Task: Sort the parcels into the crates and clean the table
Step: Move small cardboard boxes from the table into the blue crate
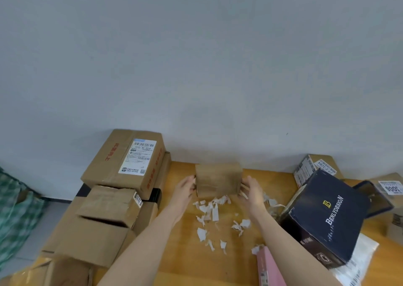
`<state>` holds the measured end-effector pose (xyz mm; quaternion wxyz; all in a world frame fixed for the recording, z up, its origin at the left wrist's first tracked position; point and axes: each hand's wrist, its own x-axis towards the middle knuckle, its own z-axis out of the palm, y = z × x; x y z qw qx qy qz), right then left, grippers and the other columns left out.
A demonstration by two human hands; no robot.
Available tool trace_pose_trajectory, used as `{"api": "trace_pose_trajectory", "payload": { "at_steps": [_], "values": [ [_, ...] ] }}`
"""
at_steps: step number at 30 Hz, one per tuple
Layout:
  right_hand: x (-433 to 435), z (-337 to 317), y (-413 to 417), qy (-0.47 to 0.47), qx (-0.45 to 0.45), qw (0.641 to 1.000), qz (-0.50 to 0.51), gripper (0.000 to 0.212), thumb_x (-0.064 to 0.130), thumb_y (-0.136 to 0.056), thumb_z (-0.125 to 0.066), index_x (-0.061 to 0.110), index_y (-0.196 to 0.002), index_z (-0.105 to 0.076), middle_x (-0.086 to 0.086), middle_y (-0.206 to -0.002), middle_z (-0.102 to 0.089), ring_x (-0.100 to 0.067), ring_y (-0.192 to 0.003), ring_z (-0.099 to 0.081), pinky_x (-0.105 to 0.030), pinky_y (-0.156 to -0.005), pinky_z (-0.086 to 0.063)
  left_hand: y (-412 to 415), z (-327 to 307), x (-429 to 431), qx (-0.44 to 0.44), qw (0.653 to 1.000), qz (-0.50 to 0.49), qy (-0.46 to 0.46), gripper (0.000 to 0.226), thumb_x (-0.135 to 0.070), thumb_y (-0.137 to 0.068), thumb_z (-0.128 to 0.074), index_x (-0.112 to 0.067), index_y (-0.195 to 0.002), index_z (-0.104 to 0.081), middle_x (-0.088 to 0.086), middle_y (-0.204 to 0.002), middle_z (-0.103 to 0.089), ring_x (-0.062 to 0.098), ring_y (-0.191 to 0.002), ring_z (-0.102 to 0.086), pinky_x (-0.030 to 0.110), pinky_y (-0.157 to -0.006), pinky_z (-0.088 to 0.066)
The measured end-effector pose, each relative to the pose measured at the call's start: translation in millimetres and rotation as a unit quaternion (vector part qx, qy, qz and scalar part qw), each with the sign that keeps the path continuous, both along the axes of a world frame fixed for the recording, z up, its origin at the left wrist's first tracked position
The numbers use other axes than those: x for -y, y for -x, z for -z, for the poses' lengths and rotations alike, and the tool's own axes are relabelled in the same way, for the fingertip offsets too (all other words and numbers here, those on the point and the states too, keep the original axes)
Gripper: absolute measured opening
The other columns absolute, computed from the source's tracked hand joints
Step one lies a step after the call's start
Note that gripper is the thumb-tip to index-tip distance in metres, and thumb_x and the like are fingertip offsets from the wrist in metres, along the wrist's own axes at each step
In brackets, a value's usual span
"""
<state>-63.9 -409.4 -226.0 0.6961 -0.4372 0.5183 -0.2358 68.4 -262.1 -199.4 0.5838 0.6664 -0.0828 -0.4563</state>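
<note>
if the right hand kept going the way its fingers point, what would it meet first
The small brown box; the right hand has its fingers seemingly touching the box's right side.

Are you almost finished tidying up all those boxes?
Not nearly. Maybe done: cardboard boxes are stacked at the left. In hand: the left hand and right hand hold a small brown box between them. Left: the navy Benlydesign box, pink parcel and labelled boxes on the right, plus torn paper scraps littering the wooden table.

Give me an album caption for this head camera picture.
The left hand and right hand hold a small cardboard box beside torn paper scraps on a wooden table.
</note>
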Motion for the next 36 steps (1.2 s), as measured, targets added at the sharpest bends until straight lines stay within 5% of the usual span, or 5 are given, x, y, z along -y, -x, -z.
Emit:
{"api": "trace_pose_trajectory", "payload": {
  "at_steps": [8,13,24,29,36],
  "values": [
    [-64.6,-44.9,37.6,0.057,-0.004,0.996,-0.071,0.046,0.045,-0.096,-0.047,0.011,-0.126,-0.049,-0.006,-0.113,-0.058,-0.02,-0.104,-0.054,-0.04,-0.098,-0.042,31.8,-32.4,-78.3,0.035,0.999,0.013,0.014,0.029,-0.034,-0.1,-0.04,-0.008,-0.101,-0.053,0.008,-0.105,-0.064,0.019,-0.106,-0.059,0.033,-0.103,-0.041],
    [-117.5,-75.0,77.9,0.147,-0.007,0.976,-0.161,0.027,0.008,-0.092,-0.056,0.013,-0.119,-0.054,0.002,-0.101,-0.059,-0.009,-0.088,-0.058,-0.022,-0.067,-0.047,64.1,-35.4,-140.8,0.11,0.994,0.019,-0.011,0.023,-0.006,-0.091,-0.057,-0.012,-0.113,-0.052,0.004,-0.117,-0.055,0.017,-0.115,-0.052,0.039,-0.107,-0.038],
    [-242.8,-74.1,155.6,0.066,0.029,0.989,-0.127,0.081,0.031,-0.067,-0.083,0.006,-0.133,-0.043,-0.009,-0.119,-0.062,-0.027,-0.106,-0.062,-0.046,-0.099,-0.047,146.7,-54.9,-253.7,0.114,0.993,-0.004,0.032,0.048,-0.01,-0.083,-0.07,-0.009,-0.128,-0.053,-0.002,-0.126,-0.057,0.011,-0.119,-0.05,0.033,-0.108,-0.035],
    [-286.7,-79.7,182.1,0.038,0.0,0.98,-0.196,0.063,0.016,-0.081,-0.074,0.014,-0.129,-0.034,-0.003,-0.105,-0.063,-0.016,-0.087,-0.065,-0.03,-0.067,-0.053,181.1,-55.0,-280.4,0.089,0.994,-0.011,0.059,0.062,-0.026,-0.078,-0.076,-0.033,-0.128,-0.039,-0.005,-0.127,-0.052,0.017,-0.116,-0.051,0.043,-0.101,-0.04],
    [-317.9,-75.9,215.1,0.083,0.008,0.973,-0.216,0.074,0.004,-0.079,-0.073,0.014,-0.139,-0.03,0.0,-0.105,-0.063,-0.018,-0.091,-0.065,-0.036,-0.08,-0.056,213.4,-57.4,-308.4,0.13,0.991,-0.002,0.019,0.074,-0.021,-0.083,-0.071,-0.034,-0.141,-0.028,0.002,-0.124,-0.057,0.017,-0.102,-0.061,0.029,-0.072,-0.052]
  ]
}}
